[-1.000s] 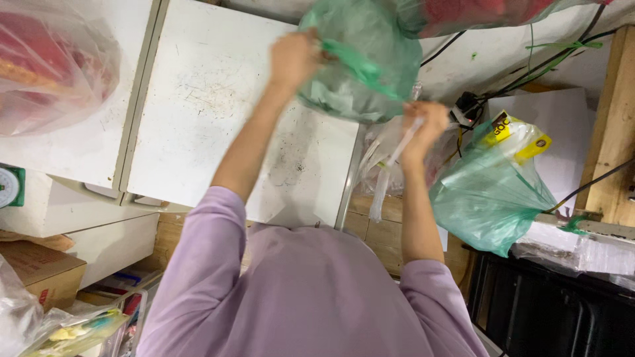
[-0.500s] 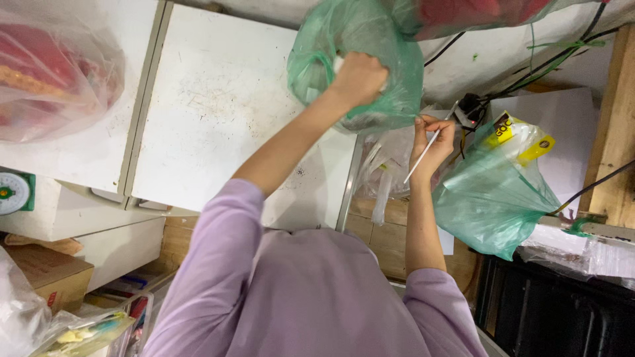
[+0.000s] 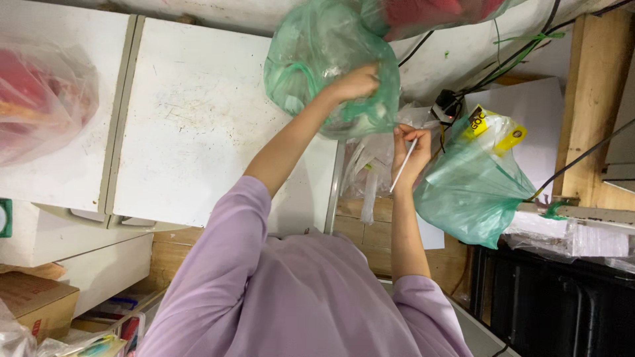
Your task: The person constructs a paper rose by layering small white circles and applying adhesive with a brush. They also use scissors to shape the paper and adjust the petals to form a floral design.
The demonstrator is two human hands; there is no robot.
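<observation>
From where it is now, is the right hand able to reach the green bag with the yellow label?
Probably yes. The right hand is right beside the green bag with the yellow label with nothing between them, but it already holds a thin white stick, so its grip is taken.

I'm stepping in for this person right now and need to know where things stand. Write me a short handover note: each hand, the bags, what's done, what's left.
Left hand: raised, gripping the side of the hanging green plastic bag.
Right hand: holding a thin white stick just below that bag, in front of a bunch of clear plastic bags.
Nearby: a second green bag hangs to the right; a pinkish bag with red contents hangs at far left against the white cabinets.
Done: the stick is in hand, the bag is gripped.
Left: the stick is not yet in or through either bag.
</observation>
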